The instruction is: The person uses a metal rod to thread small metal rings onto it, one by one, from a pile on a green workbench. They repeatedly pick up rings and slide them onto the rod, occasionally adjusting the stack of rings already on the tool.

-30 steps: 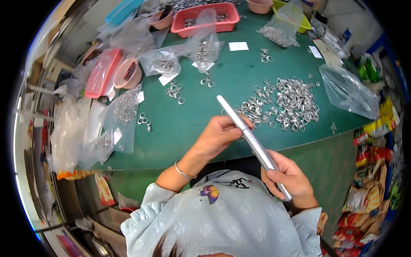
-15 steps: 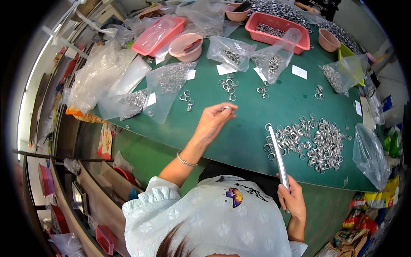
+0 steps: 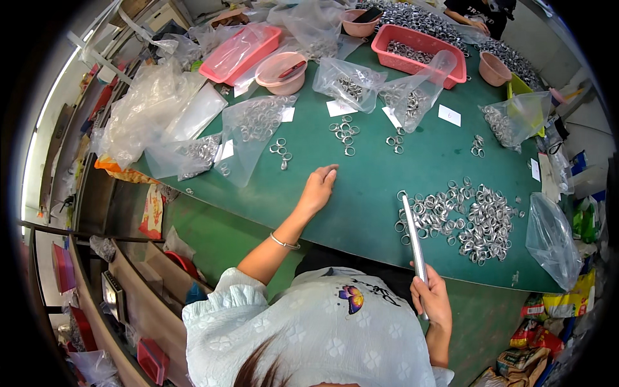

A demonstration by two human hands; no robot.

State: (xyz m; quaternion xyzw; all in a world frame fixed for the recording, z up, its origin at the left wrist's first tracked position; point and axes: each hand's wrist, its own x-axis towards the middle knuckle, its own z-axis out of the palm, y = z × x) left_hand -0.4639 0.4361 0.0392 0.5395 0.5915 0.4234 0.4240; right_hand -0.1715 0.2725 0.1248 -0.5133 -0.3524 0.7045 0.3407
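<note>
While the right hand (image 3: 432, 298) grips the lower end of a silver rod (image 3: 416, 242), fingers wrapped round the shaft, the rod's far tip reaches the left fringe of the ring pile (image 3: 485, 226), landmark for everything below. A single ring (image 3: 402, 192) shows at that tip; around it or just behind, can't tell. Left hand (image 3: 316, 191) well left of the pile, over or on the green table (image 3: 374, 171); fingers drawn close together, whether they pinch anything can't tell.

Writing: white card (image 3: 449, 115) beyond the pile, slightly left, has one small dark handwritten mark. Second card (image 3: 341, 108), farther left of the pile, also marked, too small to read. Person's pale blue shirt (image 3: 303, 335), on the near side left of the pile: dark script, partly lost in folds, beside a butterfly print (image 3: 351, 298). Co-worker's black shirt (image 3: 492, 22), far beyond the pile: pale lettering, cut off. Yellow bag (image 3: 570, 301), near side and right of the pile: print blurred.

Others: small ring cluster (image 3: 478, 146) just beyond the pile; clear bag (image 3: 553, 244) flat to its right; pink basket (image 3: 419, 66) with rings, far beyond and left; bagged rings (image 3: 256, 119) well off to the left of the pile.
</note>
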